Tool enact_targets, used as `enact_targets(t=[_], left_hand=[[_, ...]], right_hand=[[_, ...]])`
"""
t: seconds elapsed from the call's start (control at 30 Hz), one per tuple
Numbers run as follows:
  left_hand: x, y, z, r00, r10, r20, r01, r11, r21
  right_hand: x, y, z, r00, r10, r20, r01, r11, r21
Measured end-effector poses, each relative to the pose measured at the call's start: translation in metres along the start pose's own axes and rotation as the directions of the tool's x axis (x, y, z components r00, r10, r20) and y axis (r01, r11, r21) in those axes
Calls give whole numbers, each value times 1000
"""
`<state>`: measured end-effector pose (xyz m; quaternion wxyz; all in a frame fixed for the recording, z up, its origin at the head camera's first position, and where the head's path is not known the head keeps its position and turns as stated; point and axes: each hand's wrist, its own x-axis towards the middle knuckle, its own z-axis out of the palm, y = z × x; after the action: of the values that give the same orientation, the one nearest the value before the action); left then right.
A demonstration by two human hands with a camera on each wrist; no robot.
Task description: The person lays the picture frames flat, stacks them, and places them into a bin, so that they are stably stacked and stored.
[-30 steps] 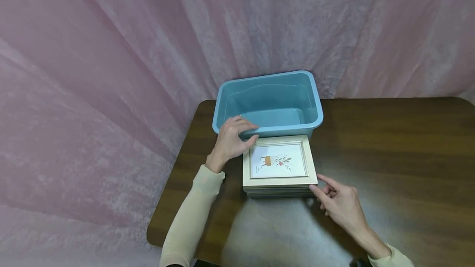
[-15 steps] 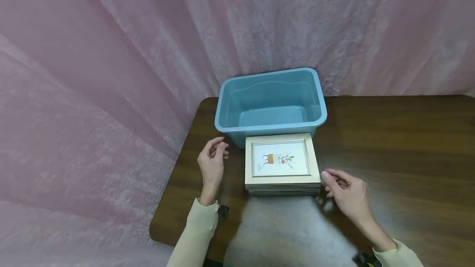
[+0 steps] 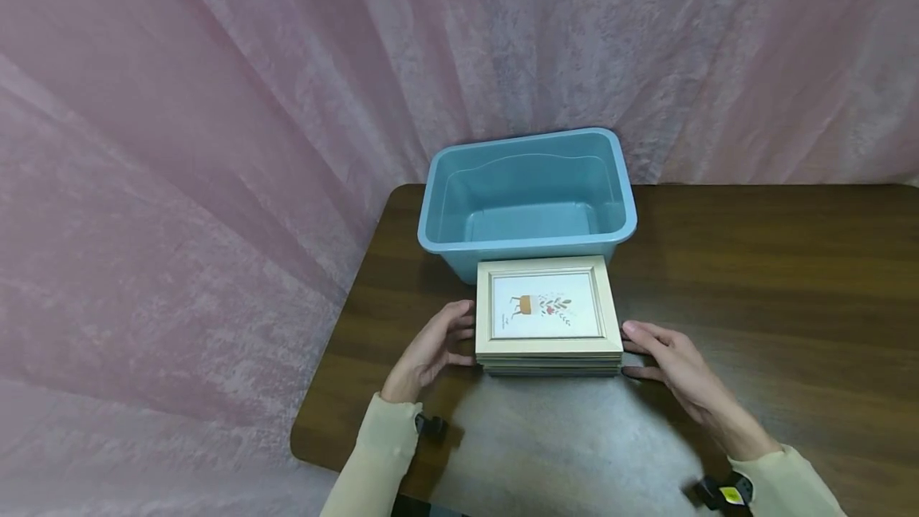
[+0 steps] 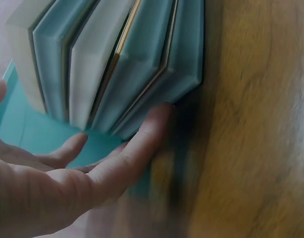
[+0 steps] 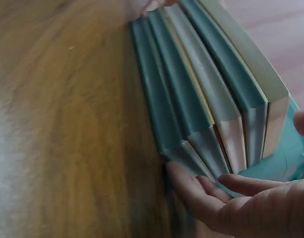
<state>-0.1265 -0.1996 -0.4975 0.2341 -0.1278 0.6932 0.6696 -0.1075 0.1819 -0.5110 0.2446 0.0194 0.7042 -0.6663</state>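
Observation:
A stack of several picture frames (image 3: 549, 347) lies flat on the table. The top one is cream, its print (image 3: 547, 305) showing an orange deer-like figure with flowers. Seen from the left wrist, the stack's sides (image 4: 137, 69) are teal, white and cream. My left hand (image 3: 429, 345) is at the stack's left side, one fingertip (image 4: 161, 115) right at the lowest frame's bottom corner. On the opposite side, my right hand (image 3: 678, 365) has a fingertip (image 5: 177, 171) by the bottom frame's corner. Fingers of both hands are extended rather than wrapped round the stack.
A blue plastic tub (image 3: 527, 246) stands right behind the stack, its inside floor visible. The brown wooden table (image 3: 775, 278) stretches off to the right; its rounded left edge lies close to my left arm. A pink curtain (image 3: 287, 102) hangs behind.
My left hand has come off the top near the tub's rim, swung left, then down to the stack's left side. My right hand's fingers have spread lower along the right side.

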Motion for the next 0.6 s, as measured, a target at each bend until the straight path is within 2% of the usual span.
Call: enact_targets(t=[0.17,0.43,0.6], left_hand=[[5,-3,3,998,-46,37,49,996,-75],[8,-1,11,995,-104,-2,102,983,-152],[9,2,15,993,-117,17,118,972,-201]], right_hand=[[5,-6,-4,994,75,79,-77,997,25],[11,-14,-8,980,139,142,-145,989,33],[13,-15,-9,974,158,160,-170,983,67]])
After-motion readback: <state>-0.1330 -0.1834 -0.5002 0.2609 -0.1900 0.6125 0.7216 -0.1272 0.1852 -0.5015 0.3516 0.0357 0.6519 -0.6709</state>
